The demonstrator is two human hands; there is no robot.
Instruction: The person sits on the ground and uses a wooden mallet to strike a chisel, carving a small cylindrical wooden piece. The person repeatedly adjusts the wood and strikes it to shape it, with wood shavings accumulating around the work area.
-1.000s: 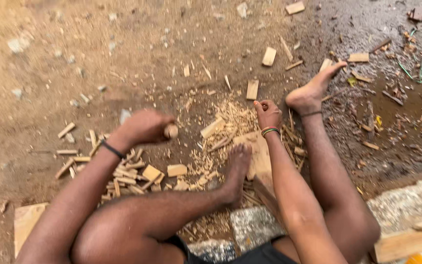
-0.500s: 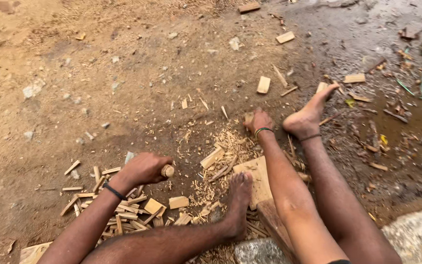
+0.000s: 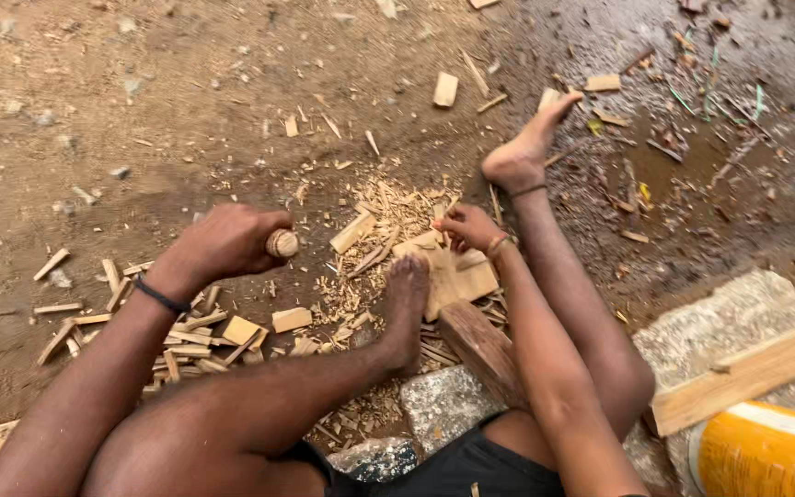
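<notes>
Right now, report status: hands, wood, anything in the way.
Left hand shut on tool handle, raised. Right hand pressing wood piece on block. Left foot beside piece. Chips litter ground.

We saw pale tan wood chips [image 3: 374, 230] on reddish-brown dirt [image 3: 140, 101], a black wristband [image 3: 160, 296], speckled grey stone [image 3: 439, 400], and an orange-and-white container [image 3: 766, 453].

Single view, worn on the head, looking steeply down and slightly forward over the seated person's own legs. Close range: left hand [image 3: 227, 244] and right hand [image 3: 466, 227] mid-frame, dirt ground [image 3: 186, 101] filling the upper half, stone slab [image 3: 738, 304] at lower right. No second view sharing anything.
</notes>
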